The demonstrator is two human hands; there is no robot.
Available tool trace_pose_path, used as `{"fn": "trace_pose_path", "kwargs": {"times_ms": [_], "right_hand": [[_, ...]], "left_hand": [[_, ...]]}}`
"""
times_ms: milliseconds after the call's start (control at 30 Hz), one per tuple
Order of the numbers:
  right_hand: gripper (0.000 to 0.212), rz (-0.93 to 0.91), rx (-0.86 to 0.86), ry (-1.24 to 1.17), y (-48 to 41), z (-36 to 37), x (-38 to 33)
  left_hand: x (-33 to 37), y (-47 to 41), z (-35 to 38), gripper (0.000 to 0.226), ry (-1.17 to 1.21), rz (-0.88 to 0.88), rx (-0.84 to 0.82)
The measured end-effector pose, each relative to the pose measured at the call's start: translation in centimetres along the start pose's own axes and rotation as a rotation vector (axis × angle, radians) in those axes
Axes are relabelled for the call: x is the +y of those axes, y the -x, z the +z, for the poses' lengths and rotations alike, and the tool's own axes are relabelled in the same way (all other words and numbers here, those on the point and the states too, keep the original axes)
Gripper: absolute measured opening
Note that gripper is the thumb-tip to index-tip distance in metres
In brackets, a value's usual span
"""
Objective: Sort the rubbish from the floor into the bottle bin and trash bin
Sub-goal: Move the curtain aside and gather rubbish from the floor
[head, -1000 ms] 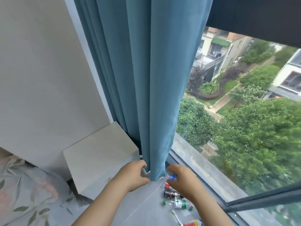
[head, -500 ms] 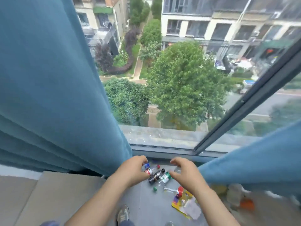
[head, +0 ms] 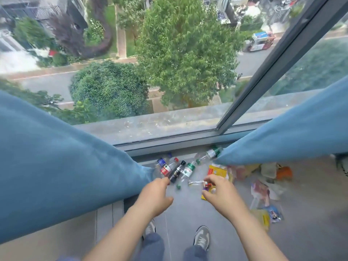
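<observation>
Nothing sorted yet: bottles (head: 178, 169) and wrappers (head: 263, 187) all on floor (head: 188, 213), no bins visible. Left hand (head: 155, 196) and right hand (head: 220, 194) loosely curled, empty.

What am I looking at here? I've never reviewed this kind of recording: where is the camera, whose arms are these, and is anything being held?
There is no machine. A person wears one wide-angle camera on the head, looking forward and down, so the lens bends straight lines. The bare arms are theirs: the left hand and right hand, both reaching toward the floor with nothing held. Their shoes show below. Ahead is a window, high above a street, with a blue curtain on each side. On the floor by the window lie several plastic bottles, a loose green cap, and, to the right, wrappers and paper scraps. No bin is in view.
</observation>
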State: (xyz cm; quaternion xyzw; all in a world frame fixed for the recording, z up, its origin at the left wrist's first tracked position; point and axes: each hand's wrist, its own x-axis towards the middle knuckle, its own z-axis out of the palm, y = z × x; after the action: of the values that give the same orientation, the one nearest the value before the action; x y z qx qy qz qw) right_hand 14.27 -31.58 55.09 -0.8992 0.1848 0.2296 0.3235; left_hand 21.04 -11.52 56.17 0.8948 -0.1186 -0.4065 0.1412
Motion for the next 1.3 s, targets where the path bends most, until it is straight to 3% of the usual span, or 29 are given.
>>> {"fn": "trace_pose_path", "kwargs": {"times_ms": [667,1067,1300], "right_hand": [[0.042,0.035,0.008,0.123,-20.7,24.2,22.6],[0.046,0.004,0.097,0.207,-25.7,33.7,30.5],[0.049,-0.038,0.161,0.245,-28.2,37.1,33.1]], "left_hand": [[-9.5,-29.0,24.3,0.041,-0.003,-0.025,0.094],[-13.5,-37.9,35.6,0.039,-0.05,0.078,0.155],[-14.1,-42.2,39.0,0.05,-0.037,0.136,0.241]]}}
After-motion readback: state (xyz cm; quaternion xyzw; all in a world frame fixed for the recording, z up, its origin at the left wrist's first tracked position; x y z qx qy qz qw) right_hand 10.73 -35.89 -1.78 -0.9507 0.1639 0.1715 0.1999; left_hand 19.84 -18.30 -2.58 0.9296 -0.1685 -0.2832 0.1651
